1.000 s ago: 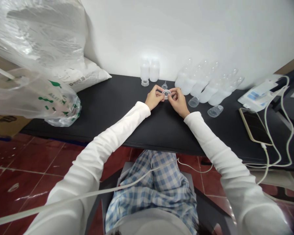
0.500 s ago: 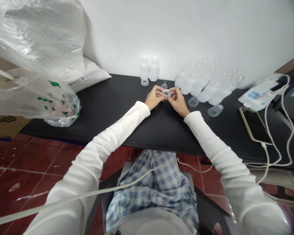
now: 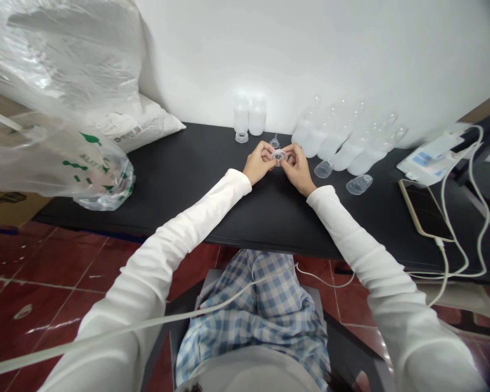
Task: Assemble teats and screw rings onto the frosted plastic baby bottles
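Observation:
Over the black table, my left hand (image 3: 258, 164) and my right hand (image 3: 298, 170) grip a clear bottle collar ring (image 3: 279, 155) between thumbs and fingers, one hand on each side. The ring's centre opening faces up towards me; whether a teat sits inside it is too small to tell. Just behind it, a clear bottle teat (image 3: 274, 143) stands tip up, partly hidden by my fingers. Farther left lies another clear collar ring (image 3: 242, 138), in front of a pair of whitish bottles, the left bottle (image 3: 241, 113) and the right bottle (image 3: 257, 117).
To the right, several feeding bottles (image 3: 338, 144) lean towards the wall. Two clear caps lie before them, a nearer cap (image 3: 359, 184) and another cap (image 3: 323, 169). A phone (image 3: 427, 209) with a white cable rests at far right. Plastic bags (image 3: 57, 158) bulge over the table's left end.
Both hands and the ring have shifted very slightly right, with the ring tilted a little differently. Everything else on the table stays put.

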